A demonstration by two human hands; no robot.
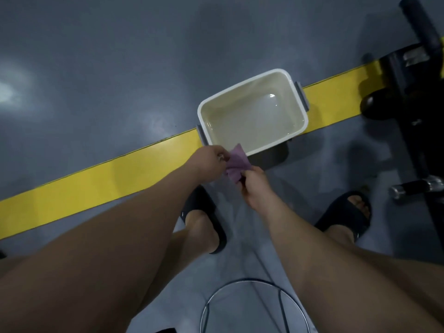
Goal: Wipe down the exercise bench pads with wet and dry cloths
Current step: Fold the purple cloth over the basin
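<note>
Head view, looking down. The grey floor (96, 68) fills the field, crossed on a slant by a yellow stripe (96, 179). At the right edge I see the black frame of the bench (408, 116); from here I cannot tell which of its dark parts are pads. A white basin (242, 81) sits on the stripe, well apart from the bench, holding shallow clear water (264, 111). Below it stand two feet in dark sandals (204, 207), and a metal ring (254, 306) shows at the bottom edge. The left hand (209, 162) and right hand (252, 186) meet just in front of the basin's near rim, with the purple cloth (236, 164) bunched between them. The fingers (219, 153) of the left hand are clamped on one end of the cloth, and those of the right are curled round the other. The cloth hangs above the floor beside the basin, not in the water; whether it is wet I cannot tell. I judge the step in hand to be preparing the wet cloth, by either soaking or wringing it, with no pad wiped in this view. If dry, the next move calls for lowering the cloth over the rim into the water. If wet, it calls for a firm twist over the basin so that drips fall inside, then a carry rightward to the bench.
</note>
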